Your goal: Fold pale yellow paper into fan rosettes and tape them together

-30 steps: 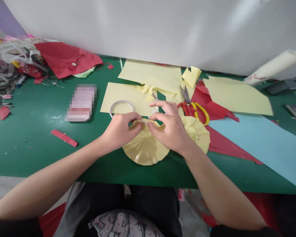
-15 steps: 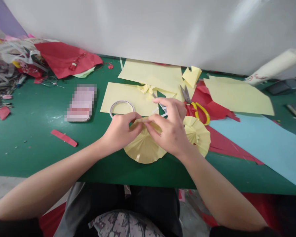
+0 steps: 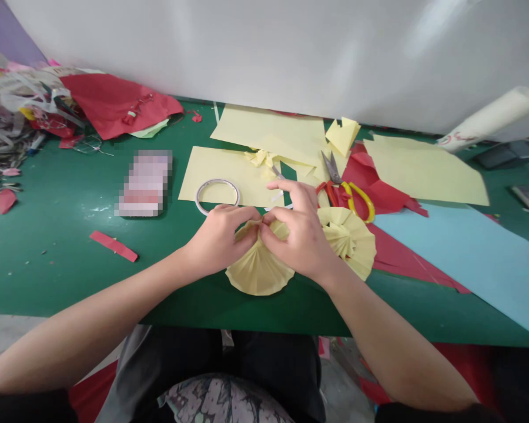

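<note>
A pleated yellow paper fan [image 3: 260, 273] spreads over the table's front part, its folds running to the top edge. My left hand [image 3: 223, 238] pinches that edge between thumb and fingers. Right beside it, my right hand [image 3: 297, 232] pinches the same edge, its index finger raised and bent; the fingertips of both hands nearly meet and hide part of the paper. A second pleated yellow paper round [image 3: 355, 244] lies right of my right hand, partly covered by it. A roll of tape [image 3: 218, 182] rests just beyond my left hand.
Scissors with yellow handles [image 3: 352, 191] lie on red paper [image 3: 370, 182] behind the pleated round. Yellow sheets [image 3: 268, 129] cover the back, a light blue sheet [image 3: 467, 252] the right. A phone-like blurred object [image 3: 144, 183] and a red strip [image 3: 113, 245] lie left. Scraps heap at far left.
Both hands have drawn closer together at the fan's top edge. The fan looks narrower and its pleats are gathered more tightly. My right hand has shifted slightly left.
</note>
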`<move>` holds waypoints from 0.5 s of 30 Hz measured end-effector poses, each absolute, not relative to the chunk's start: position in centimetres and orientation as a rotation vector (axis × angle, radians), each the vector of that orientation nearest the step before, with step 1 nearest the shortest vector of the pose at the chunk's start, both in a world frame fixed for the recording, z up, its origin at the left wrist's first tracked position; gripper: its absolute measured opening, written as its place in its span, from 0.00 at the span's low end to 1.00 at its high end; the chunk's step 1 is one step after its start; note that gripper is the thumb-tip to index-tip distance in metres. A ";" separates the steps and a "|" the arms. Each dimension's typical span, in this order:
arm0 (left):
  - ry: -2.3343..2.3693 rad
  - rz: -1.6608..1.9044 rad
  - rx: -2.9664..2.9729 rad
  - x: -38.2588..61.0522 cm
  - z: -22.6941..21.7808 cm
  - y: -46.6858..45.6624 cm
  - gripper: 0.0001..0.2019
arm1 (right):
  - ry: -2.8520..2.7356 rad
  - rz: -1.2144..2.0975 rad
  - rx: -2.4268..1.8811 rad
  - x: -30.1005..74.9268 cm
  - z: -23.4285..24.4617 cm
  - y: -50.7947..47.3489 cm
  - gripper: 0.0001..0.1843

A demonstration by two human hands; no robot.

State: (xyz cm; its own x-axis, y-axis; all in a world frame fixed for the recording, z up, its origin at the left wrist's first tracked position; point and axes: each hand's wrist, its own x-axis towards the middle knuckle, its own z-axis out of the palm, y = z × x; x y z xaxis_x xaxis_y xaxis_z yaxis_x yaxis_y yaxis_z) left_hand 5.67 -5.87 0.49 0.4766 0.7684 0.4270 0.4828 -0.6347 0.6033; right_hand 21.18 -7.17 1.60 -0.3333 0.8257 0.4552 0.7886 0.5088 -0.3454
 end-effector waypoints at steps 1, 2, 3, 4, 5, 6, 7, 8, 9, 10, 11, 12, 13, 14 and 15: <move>1.036 0.973 2.328 5.7 0.5 -5.9 0.04 | -2.167 0.093 -1.317 21.2 1.6 -7.2 0.09; 1.027 0.971 2.329 5.7 0.4 -5.9 0.04 | -2.166 0.103 -1.319 21.1 1.5 -7.2 0.09; 1.021 0.967 2.329 5.7 0.4 -5.9 0.03 | -2.166 0.114 -1.321 21.1 1.5 -7.2 0.08; 1.020 0.963 2.327 5.7 0.4 -5.9 0.03 | -2.166 0.122 -1.322 21.1 1.5 -7.2 0.08; 1.025 0.956 2.325 5.7 0.4 -5.8 0.03 | -2.165 0.129 -1.323 21.1 1.5 -7.2 0.08; 1.032 0.950 2.323 5.6 0.5 -5.8 0.03 | -2.165 0.133 -1.322 21.1 1.6 -7.2 0.08; 1.038 0.944 2.323 5.6 0.5 -5.8 0.03 | -2.164 0.135 -1.322 21.1 1.6 -7.2 0.07; 1.041 0.940 2.327 5.6 0.5 -5.8 0.03 | -2.165 0.136 -1.322 21.1 1.6 -7.2 0.08; 1.040 0.941 2.334 5.6 0.5 -5.7 0.04 | -2.165 0.138 -1.322 21.2 1.7 -7.3 0.08; 1.033 0.943 2.342 5.5 0.4 -5.7 0.04 | -2.166 0.139 -1.324 21.2 1.7 -7.3 0.08; 1.025 0.948 2.351 5.5 0.4 -5.7 0.04 | -2.166 0.140 -1.327 21.2 1.7 -7.3 0.08; 1.016 0.955 2.357 5.6 0.4 -5.6 0.04 | -2.166 0.140 -1.331 21.2 1.7 -7.2 0.08; 1.009 0.959 2.360 5.6 0.3 -5.6 0.04 | -2.164 0.140 -1.335 21.1 1.7 -7.2 0.08; 1.003 0.962 2.360 5.6 0.3 -5.6 0.04 | -2.162 0.140 -1.339 21.1 1.6 -7.2 0.08; 0.999 0.961 2.358 5.6 0.2 -5.7 0.04 | -2.161 0.143 -1.344 21.0 1.5 -7.2 0.08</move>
State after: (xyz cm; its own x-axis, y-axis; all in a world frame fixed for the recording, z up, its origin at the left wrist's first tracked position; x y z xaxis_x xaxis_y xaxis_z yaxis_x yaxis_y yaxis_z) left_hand 5.60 -5.65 0.22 0.5072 0.7427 0.4371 0.4650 -0.6629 0.5868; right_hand 21.04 -7.18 1.55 -0.3205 0.8493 0.4196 0.7866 0.4854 -0.3817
